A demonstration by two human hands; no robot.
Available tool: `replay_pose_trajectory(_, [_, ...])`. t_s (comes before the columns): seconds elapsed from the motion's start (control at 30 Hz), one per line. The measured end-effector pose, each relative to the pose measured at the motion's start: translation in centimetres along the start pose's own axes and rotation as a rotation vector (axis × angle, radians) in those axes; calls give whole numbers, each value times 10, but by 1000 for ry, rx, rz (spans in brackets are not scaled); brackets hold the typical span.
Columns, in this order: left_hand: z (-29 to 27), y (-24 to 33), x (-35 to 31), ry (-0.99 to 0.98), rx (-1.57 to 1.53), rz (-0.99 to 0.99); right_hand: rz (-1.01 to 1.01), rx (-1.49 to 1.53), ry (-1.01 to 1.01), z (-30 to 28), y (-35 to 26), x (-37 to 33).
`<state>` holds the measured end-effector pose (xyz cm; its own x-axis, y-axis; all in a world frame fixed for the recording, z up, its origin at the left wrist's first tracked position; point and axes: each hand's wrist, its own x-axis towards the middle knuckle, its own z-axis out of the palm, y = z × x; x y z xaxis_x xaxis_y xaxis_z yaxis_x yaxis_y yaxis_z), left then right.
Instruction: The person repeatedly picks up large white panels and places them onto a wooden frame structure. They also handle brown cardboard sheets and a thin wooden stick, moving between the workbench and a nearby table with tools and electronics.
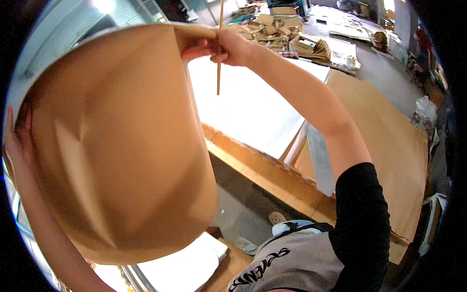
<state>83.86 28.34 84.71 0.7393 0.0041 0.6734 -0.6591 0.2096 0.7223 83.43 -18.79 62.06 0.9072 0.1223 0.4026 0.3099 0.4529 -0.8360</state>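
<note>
Brown sheet (131, 146) held at opp. sides, prob. for support: R grip (233, 47) pinches its upper-R corner + stick (218, 80); L grip (20, 141) at its L edge, closure unclear.

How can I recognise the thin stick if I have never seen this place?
Find the large curved brown sheet filling the left side, then follow its top edge to the right hand. The thin stick passes upright at this hand, its lower end showing against a white sheet. Unlike these broad sheets, it is narrow, straight and rod-like.
</note>
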Motion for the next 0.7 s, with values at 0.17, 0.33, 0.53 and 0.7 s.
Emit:
replay_pose_trajectory(0.17, [76,-75,92,-167,-145,-59,-296,-192,298,-48,-46,73])
replay_pose_trajectory(0.33, [159,-174,112,-350,-457,-65,-525,-629,645,-95,-136,42])
replay_pose_trajectory(0.53, [177,-281,72,-487,-641,-70,-616,-835,981,-113,-106,-46])
replay_pose_trajectory(0.7, [174,-466,15,-509,-870,-467,-527,-868,1469,-75,35,-151])
